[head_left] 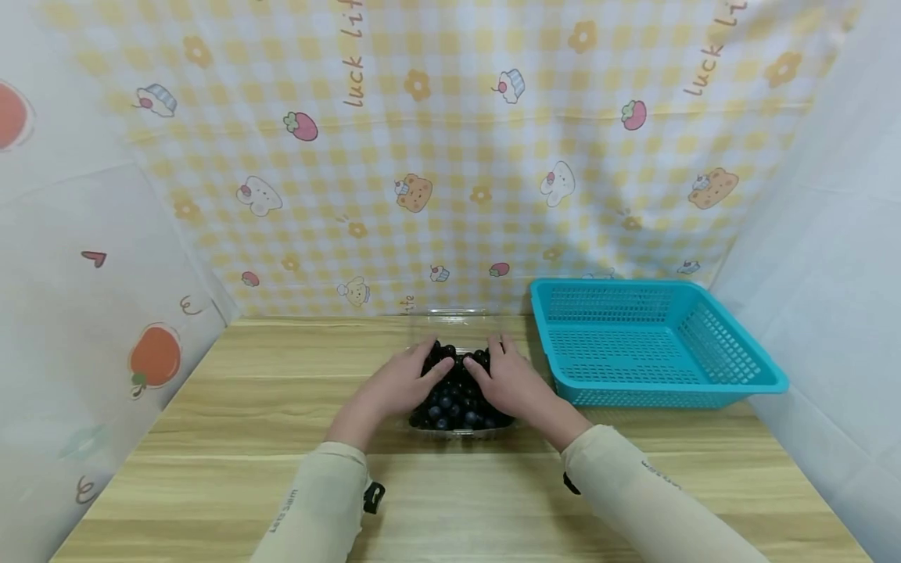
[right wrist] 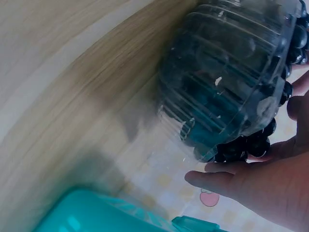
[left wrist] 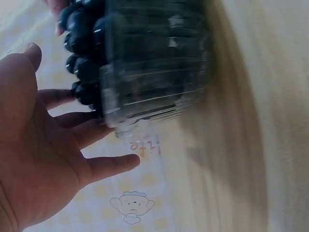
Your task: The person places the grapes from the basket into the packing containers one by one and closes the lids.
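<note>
A clear plastic punnet filled with dark round fruit stands in the middle of the table, its transparent lid raised at the back. Small blueberries show at the front; larger, glossy black grapes heap above the rim in the left wrist view. My left hand lies over the left side of the heap, fingers extended along it and thumb on top. From the right, my right hand touches the fruit likewise, thumb toward the middle. Several fingertips are hidden behind the grapes.
A blue-green plastic basket with perforated walls sits to the right, close to my right hand. Behind the wooden table hangs a yellow checked cloth. White printed sheets stand at both sides.
</note>
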Available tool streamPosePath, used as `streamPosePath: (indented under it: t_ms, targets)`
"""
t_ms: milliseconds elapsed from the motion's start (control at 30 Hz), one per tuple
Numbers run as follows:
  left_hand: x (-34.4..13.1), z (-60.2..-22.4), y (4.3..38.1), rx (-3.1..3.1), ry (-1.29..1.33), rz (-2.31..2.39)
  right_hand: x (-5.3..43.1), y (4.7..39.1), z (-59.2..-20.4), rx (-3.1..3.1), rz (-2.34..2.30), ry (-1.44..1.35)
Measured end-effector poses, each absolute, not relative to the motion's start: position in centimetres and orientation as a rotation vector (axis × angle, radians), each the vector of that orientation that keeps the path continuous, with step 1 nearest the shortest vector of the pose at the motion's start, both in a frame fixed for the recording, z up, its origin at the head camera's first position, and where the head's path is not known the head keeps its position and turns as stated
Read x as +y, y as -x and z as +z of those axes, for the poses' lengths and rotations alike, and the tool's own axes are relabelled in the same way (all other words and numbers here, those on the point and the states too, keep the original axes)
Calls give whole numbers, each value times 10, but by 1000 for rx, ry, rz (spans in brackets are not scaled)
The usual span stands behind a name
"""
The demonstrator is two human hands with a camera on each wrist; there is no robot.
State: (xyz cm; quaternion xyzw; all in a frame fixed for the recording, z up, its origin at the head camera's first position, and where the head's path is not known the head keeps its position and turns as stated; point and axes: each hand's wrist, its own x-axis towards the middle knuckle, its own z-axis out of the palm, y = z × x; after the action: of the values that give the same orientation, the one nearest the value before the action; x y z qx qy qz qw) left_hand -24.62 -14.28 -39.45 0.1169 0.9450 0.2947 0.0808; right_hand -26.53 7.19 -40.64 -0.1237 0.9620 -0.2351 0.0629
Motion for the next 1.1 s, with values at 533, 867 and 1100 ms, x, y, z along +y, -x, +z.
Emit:
streamPosePath:
  t_ms: [533,867,1100]
  targets:
    - [-134,-401,249,2828,-274,740,80,266,-421,2986,-550,482]
    - [-136,-405,254,2796,-283,757,86,273,-420,2890,-636,457]
    - [-140,-412,254,2745,-330,818,93,274,-427,2820,-657,607]
